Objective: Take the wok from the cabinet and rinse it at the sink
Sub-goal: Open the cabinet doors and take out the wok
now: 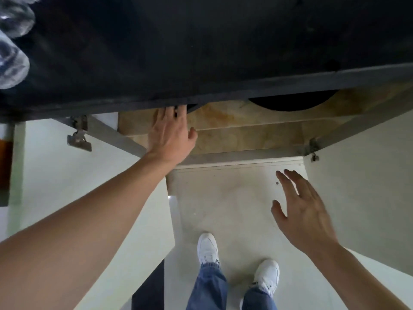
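Observation:
A dark round shape (292, 101), probably the wok, lies inside the open cabinet and is mostly hidden under the black countertop edge (223, 92). A smaller dark piece (191, 107) shows at the same edge, further left. My left hand (171, 135) reaches into the cabinet. Its fingers are stretched toward that small dark piece, the tips are hidden under the edge, and the thumb is held apart. My right hand (304, 209) hovers over the floor in front of the cabinet, fingers spread, holding nothing.
The cabinet floor (257, 130) is beige stone tile. White cabinet doors stand open on the left (89, 198) and right (362, 198), with metal hinges (79, 135). Blurred clear glassware (13, 41) stands on the counter at top left. My white shoes (207, 247) rest on the pale floor.

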Demonstrator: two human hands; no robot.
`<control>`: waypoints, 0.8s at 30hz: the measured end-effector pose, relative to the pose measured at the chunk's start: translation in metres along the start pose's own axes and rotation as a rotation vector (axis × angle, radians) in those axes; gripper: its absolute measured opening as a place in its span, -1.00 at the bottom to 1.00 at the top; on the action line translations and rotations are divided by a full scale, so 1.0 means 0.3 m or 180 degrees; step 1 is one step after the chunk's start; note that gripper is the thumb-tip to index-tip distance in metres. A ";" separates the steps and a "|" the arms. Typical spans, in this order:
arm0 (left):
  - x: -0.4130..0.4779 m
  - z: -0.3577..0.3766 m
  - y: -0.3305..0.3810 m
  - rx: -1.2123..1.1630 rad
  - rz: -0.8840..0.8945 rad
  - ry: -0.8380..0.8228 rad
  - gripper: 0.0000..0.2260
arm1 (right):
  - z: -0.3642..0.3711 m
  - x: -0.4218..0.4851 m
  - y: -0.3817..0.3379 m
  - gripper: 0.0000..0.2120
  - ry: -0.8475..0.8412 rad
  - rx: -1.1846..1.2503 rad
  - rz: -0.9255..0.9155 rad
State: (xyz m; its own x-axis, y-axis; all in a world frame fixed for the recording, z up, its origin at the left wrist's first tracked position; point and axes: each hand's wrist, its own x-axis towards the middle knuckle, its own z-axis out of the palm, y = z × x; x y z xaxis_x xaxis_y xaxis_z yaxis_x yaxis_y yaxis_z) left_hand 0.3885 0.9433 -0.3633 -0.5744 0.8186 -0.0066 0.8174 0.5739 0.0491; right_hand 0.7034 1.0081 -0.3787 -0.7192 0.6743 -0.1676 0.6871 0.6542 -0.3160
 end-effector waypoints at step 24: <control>-0.028 0.092 0.267 -0.4959 -0.1160 -0.1925 -0.77 | 0.022 0.538 -0.244 -0.74 -0.0316 0.4543 0.1770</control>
State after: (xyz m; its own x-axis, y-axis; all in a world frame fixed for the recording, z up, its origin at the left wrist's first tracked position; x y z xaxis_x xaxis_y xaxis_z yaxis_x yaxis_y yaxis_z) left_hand 0.4602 0.9830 -0.3868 -0.3104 0.7621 -0.5682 -0.3651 0.4563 0.8114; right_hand 0.5364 1.0668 -0.3890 -0.4566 0.6518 -0.6056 0.2358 -0.5677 -0.7888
